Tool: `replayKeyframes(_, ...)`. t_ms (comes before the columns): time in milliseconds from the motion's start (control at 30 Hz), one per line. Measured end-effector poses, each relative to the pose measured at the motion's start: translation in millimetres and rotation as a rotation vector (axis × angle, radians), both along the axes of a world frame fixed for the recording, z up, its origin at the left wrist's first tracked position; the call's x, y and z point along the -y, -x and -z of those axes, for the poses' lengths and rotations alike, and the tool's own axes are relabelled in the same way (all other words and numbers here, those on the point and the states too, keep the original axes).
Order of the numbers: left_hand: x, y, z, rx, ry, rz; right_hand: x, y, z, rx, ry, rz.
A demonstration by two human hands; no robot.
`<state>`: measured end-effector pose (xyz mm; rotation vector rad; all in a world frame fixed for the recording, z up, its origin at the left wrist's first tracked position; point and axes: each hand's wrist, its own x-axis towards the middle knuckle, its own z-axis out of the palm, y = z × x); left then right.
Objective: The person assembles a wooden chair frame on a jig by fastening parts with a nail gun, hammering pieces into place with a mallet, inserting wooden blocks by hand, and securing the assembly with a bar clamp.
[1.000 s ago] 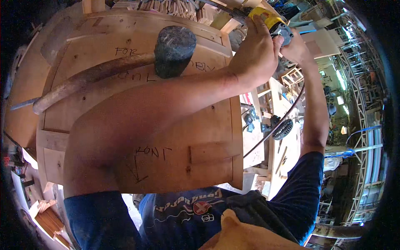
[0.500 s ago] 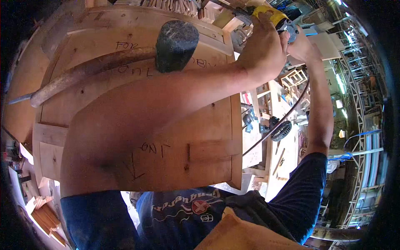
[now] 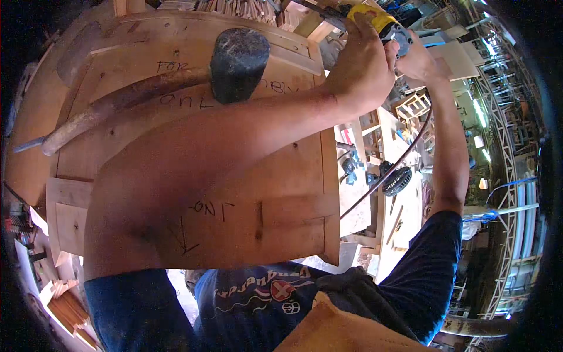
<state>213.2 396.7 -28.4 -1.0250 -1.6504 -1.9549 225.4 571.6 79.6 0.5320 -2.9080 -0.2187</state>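
Both hands are up at the top right, closed around a yellow power tool (image 3: 375, 20) with a grey metal end and a dark, narrower end pointing left. My left hand (image 3: 368, 64) wraps its yellow body, its arm crossing over a wooden panel piece (image 3: 293, 182). At the grey end is my right hand (image 3: 417, 61), its fingers partly hidden. Which kind of tool it is, I cannot make out. On the panel, beyond my left forearm, rests a mallet (image 3: 239, 67) with a black head and a worn wooden handle. Handwritten marks and an arrow show on the panel.
A dark cable or hose (image 3: 404, 155) hangs down beside my right forearm. Lower beyond the panel's right edge, a black fan (image 3: 397, 180) stands near a pale workbench (image 3: 384, 234). Stacked wood strips (image 3: 243, 9) lie at the top, and more wood pieces (image 3: 67, 311) at lower left.
Both hands and the yellow tool appear slightly further left in the view. The mallet and panel shift left a little too, as the camera moves. The grip stays the same.
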Motion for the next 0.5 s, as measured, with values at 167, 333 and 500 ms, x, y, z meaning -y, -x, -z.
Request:
replayKeyframes(167, -2, -7, 8, -0.106, 0.083, -0.063, 35, -26, -1, -0.017, 0.071, 0.36)
replayKeyframes(333, 64, -86, -2, -0.025, 0.427, 0.371, -22, -108, 55, -0.338, 0.312, 0.19)
replayKeyframes(500, 166, -90, -29, -0.329, 0.993, 0.677, 31, -223, 121, 0.118, 0.373, 0.509)
